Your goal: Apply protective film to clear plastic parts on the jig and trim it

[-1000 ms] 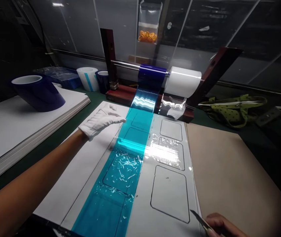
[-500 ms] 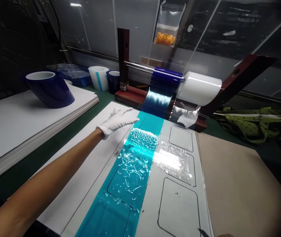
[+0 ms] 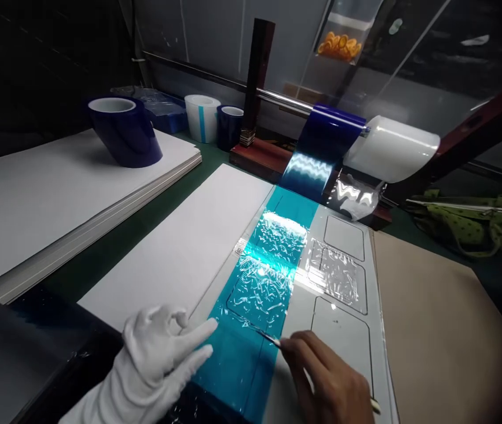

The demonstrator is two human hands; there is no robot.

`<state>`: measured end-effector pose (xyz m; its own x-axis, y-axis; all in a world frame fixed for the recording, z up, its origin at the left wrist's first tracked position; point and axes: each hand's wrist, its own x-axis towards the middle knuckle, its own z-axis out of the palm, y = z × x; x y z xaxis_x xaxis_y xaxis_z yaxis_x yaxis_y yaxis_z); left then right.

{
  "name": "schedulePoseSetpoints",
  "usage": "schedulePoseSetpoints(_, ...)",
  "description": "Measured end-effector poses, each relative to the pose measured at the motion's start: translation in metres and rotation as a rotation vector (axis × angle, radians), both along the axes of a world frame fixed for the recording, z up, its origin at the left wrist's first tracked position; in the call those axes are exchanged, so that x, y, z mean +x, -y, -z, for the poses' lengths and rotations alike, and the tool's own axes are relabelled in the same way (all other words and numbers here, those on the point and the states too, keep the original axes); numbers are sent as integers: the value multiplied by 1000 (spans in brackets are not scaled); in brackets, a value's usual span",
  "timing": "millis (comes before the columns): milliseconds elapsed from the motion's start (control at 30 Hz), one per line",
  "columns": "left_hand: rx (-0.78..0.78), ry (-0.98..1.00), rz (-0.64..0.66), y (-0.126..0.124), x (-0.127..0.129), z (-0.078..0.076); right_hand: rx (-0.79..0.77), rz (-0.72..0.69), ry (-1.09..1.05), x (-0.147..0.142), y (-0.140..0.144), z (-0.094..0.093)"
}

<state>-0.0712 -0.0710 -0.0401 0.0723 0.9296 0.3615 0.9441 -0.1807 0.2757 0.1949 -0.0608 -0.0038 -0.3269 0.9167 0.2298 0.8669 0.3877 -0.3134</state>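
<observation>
My left hand (image 3: pixel 162 353), in a white glove, rests with spread fingers on the near left edge of a blue film strip (image 3: pixel 259 294). The strip runs from a dark blue roll (image 3: pixel 330 132) on a metal bar down over a white sheet (image 3: pixel 339 330) marked with rounded rectangles. Bare, my right hand (image 3: pixel 330 383) grips a thin metal blade (image 3: pixel 268 337) whose tip touches the blue film near its middle. A white film roll (image 3: pixel 392 156) sits on the same bar to the right.
A stack of white boards (image 3: pixel 56 194) lies at left with a dark blue roll (image 3: pixel 125 129) on it. Smaller rolls (image 3: pixel 215 121) stand at the back. A brown board (image 3: pixel 436 330) lies at right, a green bag (image 3: pixel 475 221) behind it.
My left hand pulled back from the far end of the strip to its near edge. My right hand came up into view and set the blade on the film.
</observation>
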Motion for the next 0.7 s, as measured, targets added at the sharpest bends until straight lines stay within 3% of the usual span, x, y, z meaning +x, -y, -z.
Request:
schedulePoseSetpoints(67,23,-24,-140,22,1,22,24,-44,32,-21,-10,2)
schedulePoseSetpoints(200,-54,-126,-52,32,-6,42,65,-102,66,-54,-26,2)
schedulePoseSetpoints(267,-77,-125,-7,29,-10,43,58,-112,79,-66,-32,2)
schedulePoseSetpoints(433,-63,-69,-72,30,-3,36,20,-120,134,-81,-39,2)
schedulePoseSetpoints(700,-8,-21,-226,30,9,28,-46,-120,196,-53,-28,-1)
